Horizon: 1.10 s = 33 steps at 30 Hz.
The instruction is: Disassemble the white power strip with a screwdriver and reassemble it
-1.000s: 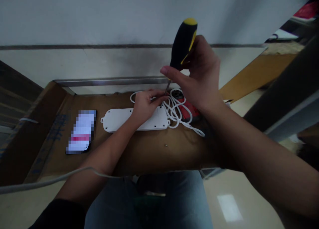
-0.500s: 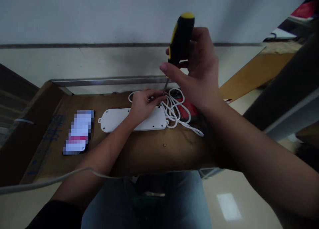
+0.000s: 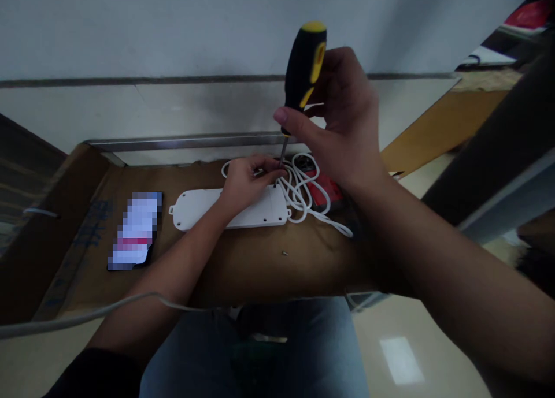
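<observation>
A white power strip [image 3: 199,206] lies with its screw-holed side up on the brown cardboard surface. My right hand [image 3: 347,121] grips a screwdriver [image 3: 299,69] with a black and yellow handle, held nearly upright above the strip's far right part. Down at the screwdriver's tip, the thumb and fingers of my left hand [image 3: 247,181] are pinched around the lower shaft; whether a screw is between them is hidden. My left wrist crosses over the strip. A small screw [image 3: 284,253] rests on the cardboard in front of the strip.
A white cable [image 3: 309,204] is looped at the strip's right end, partly over a red and black object [image 3: 323,193]. To the left lies a phone [image 3: 135,230] with a blurred screen. Another pale cable [image 3: 87,317] crosses my left forearm. A wall panel [image 3: 173,109] stands behind.
The screwdriver handle has turned about its axis, showing a different yellow patch, and stands slightly more upright. Both hands keep their places apart from a slight shift of the whole view.
</observation>
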Tool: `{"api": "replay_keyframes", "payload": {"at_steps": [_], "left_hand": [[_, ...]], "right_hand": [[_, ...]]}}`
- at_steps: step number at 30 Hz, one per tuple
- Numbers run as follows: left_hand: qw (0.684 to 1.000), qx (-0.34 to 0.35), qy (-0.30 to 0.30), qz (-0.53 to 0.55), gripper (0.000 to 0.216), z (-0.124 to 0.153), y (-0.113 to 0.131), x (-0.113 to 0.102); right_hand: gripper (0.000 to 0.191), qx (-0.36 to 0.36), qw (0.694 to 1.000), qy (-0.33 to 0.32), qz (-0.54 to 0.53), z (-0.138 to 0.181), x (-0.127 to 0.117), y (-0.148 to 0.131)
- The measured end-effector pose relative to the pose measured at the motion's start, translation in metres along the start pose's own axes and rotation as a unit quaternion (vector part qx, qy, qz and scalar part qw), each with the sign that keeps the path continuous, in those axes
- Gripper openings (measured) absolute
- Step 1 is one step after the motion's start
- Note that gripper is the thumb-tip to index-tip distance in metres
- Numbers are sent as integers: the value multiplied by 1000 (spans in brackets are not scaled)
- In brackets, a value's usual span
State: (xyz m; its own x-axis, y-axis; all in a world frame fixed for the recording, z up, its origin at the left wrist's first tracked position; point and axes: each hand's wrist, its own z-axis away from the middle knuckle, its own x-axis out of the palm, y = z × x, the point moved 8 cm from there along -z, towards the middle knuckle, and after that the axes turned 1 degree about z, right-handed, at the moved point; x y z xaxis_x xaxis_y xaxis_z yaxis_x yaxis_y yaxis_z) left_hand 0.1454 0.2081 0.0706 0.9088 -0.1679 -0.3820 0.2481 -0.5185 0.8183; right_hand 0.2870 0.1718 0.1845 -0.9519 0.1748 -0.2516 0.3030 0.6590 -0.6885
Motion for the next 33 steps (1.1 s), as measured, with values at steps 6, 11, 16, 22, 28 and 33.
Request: {"api": "replay_keyframes", "payload": {"at_steps": [6,11,16,22,28,33], "left_hand": [[999,-3,32,-2,25,1,-4,2],[1000,3,-2,-1,20,-2,-4,2],[1000,9,18,-6,21,1,-4,3],[999,25,31,-19,20,2,-4,4],[997,42,-44,-41,15,3,2,6],[998,34,-46,-34,15,3,0,4]], "right_hand": [[31,-7,1000,30,1,-2,-4,4],[39,-18,1000,16,9,0,-4,6],[35,-1,997,43,66,0,-8,8],[24,-18,997,54,49,1,-7,4],[22,-43,997,48,39,1,-8,3],[23,-48,997,50,20,0,-9,6]]}}
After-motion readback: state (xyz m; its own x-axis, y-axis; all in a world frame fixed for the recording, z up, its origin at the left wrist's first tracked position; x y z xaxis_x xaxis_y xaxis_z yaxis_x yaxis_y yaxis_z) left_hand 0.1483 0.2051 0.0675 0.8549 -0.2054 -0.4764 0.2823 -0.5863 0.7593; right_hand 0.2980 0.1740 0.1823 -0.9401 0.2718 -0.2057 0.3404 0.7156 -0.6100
